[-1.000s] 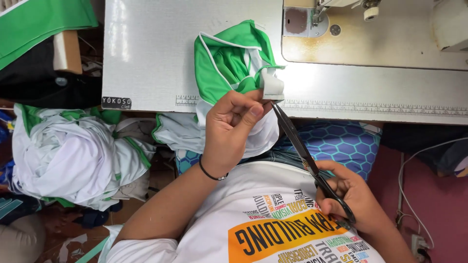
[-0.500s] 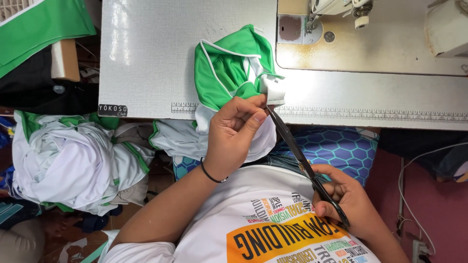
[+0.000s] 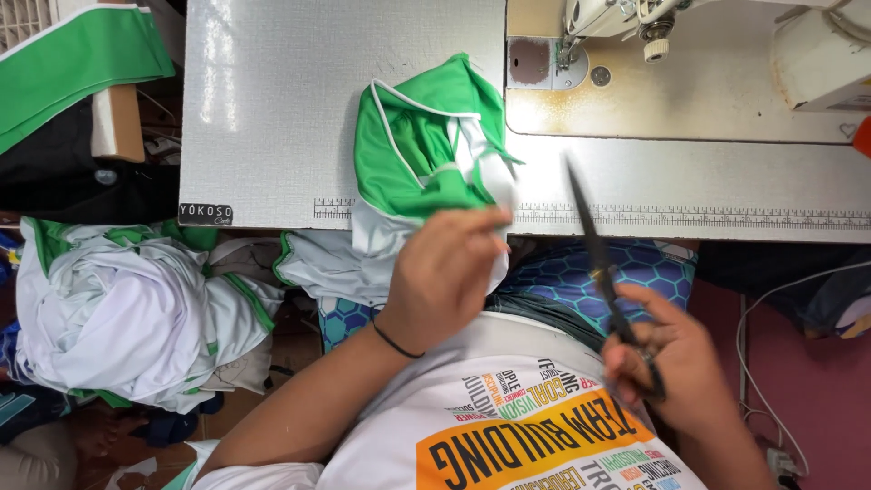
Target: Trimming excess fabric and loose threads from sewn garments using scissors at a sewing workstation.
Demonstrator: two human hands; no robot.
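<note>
My left hand (image 3: 446, 272) grips the near edge of a green and white garment (image 3: 419, 150) that lies over the front edge of the grey sewing table (image 3: 272, 109). A thin dark band circles that wrist. My right hand (image 3: 676, 363) holds black scissors (image 3: 603, 263) by the handles, blades closed and pointing up toward the table, a little to the right of the garment and apart from it. The white part of the garment hangs down below the table edge by my left hand.
A sewing machine (image 3: 726, 54) stands at the back right of the table. A heap of white and green garments (image 3: 127, 308) lies at the left below the table. Green cloth (image 3: 73, 63) hangs at the top left. A blue patterned cushion (image 3: 581, 272) shows under the table edge.
The scissors have pulled away to the right from the garment's white tab. My left hand has dropped slightly along the garment's near edge.
</note>
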